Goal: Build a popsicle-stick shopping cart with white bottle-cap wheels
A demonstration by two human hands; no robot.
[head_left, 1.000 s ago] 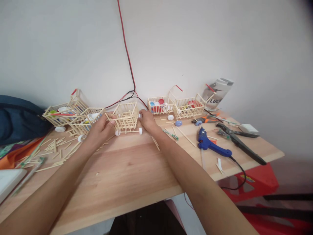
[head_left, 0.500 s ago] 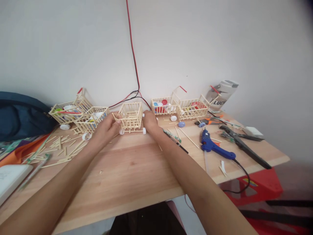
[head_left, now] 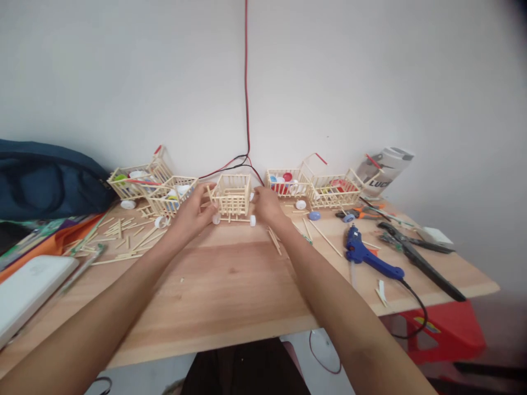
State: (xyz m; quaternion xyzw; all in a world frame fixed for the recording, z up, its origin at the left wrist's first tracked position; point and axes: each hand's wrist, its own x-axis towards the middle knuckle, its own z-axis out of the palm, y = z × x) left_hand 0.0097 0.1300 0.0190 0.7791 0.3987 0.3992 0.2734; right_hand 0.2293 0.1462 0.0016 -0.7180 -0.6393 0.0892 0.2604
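A small cart built of wooden sticks (head_left: pixel 233 195), with white cap wheels, stands on the wooden table (head_left: pixel 230 296) near the wall. My left hand (head_left: pixel 193 211) grips its left side, fingers curled round the sticks. My right hand (head_left: pixel 267 204) holds its right side, fingers closed against the frame. Both forearms reach forward across the table.
More stick carts holding coloured caps stand left (head_left: pixel 164 192) and right (head_left: pixel 329 189). Loose sticks (head_left: pixel 123 236) lie at the left. A blue glue gun (head_left: pixel 366 255), black pliers (head_left: pixel 415 255), a dark bag (head_left: pixel 45 178), a white flat object (head_left: pixel 28 291) and red-black wires (head_left: pixel 246 109) are around.
The view has swung left and up a little, so everything sits further right in the picture. Both hands stay on the stick cart, which has hardly moved on the table.
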